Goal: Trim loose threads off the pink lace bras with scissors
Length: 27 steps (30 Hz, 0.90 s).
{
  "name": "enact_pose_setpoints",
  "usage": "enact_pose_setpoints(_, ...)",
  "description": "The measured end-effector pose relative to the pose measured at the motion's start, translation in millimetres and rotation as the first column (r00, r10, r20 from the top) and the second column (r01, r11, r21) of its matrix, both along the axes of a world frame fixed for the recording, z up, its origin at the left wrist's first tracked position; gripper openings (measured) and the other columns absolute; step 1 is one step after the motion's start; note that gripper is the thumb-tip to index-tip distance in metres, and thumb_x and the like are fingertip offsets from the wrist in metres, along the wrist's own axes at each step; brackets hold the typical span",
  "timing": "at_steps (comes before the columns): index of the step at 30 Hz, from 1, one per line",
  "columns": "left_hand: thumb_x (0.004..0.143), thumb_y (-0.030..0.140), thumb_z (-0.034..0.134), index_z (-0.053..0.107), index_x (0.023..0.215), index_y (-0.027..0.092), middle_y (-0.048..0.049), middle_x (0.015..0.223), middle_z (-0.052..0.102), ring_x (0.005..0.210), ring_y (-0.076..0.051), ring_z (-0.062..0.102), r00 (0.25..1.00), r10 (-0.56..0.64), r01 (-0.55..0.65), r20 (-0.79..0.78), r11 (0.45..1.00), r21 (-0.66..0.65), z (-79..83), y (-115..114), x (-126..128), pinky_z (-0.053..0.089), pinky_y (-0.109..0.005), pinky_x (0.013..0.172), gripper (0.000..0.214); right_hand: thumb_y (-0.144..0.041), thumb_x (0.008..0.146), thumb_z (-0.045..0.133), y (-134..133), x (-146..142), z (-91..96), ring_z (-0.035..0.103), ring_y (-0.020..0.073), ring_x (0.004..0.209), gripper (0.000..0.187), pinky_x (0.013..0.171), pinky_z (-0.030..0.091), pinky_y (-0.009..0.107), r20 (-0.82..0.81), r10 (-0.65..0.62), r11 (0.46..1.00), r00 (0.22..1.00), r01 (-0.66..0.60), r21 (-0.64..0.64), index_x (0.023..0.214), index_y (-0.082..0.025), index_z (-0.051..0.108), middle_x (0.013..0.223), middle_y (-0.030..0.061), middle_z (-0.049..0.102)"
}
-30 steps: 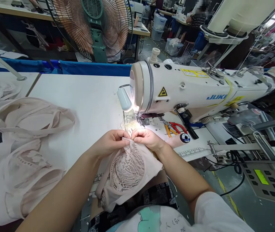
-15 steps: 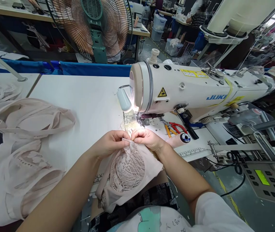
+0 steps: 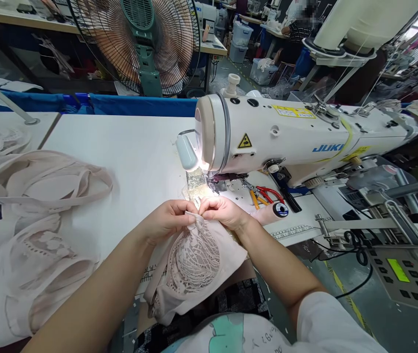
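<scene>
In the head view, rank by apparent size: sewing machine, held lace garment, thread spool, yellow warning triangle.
1. Sewing machine
2. Held lace garment
3. Thread spool
4. Yellow warning triangle

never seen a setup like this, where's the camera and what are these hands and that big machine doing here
There's no robot: a person's bare left hand and right hand pinch the upper edge of a pale pink lace-and-fabric garment piece, which hangs toward the lap. One camera, worn on the head, looks forward and down. Beyond the hands, a white sewing machine with blue lettering reaches in from the right, its small lamp lit. On the smooth white table, more pale pink garments lie to the left; a pale pink thread spool lies right of the hands. Whether it's stitching isn't clear.
</scene>
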<state>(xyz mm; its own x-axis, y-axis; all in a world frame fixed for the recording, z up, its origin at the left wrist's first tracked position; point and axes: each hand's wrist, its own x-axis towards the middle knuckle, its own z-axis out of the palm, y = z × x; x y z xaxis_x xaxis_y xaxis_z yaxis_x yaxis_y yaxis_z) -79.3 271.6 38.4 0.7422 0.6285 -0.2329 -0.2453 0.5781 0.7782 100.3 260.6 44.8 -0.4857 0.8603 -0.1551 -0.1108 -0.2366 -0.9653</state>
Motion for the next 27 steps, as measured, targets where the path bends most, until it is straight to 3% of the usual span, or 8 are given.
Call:
enact_pose_setpoints(10,0.062,0.024,0.073,0.061,0.062,0.012,0.0001,0.053,0.057,0.05,-0.008,0.052,0.999,-0.034,0.034,-0.022,0.999,-0.032,5.2,-1.3,-1.1,0.042,-0.018,0.049,0.017,-0.029,0.059,0.074,-1.5,0.5,-0.9,0.049,0.0082,0.061,0.018,0.062,0.039,0.023,-0.015,0.001,0.999,1.0,-0.001,-0.049,0.066,-0.014,0.065,0.063,-0.0021,0.056)
enact_pose_setpoints(27,0.064,0.026,0.07,0.059,0.06,0.011,-0.0003,0.053,0.055,0.047,-0.009,0.052,0.997,-0.061,0.061,-0.05,0.998,-0.004,1.9,-0.3,-2.7,0.043,-0.019,0.048,0.019,-0.021,0.064,0.07,-1.4,4.0,-4.4,0.049,0.0074,0.062,0.009,0.061,0.038,0.021,0.001,0.033,0.999,0.999,-0.033,0.017,0.07,-0.015,0.068,0.066,-0.0019,0.057)
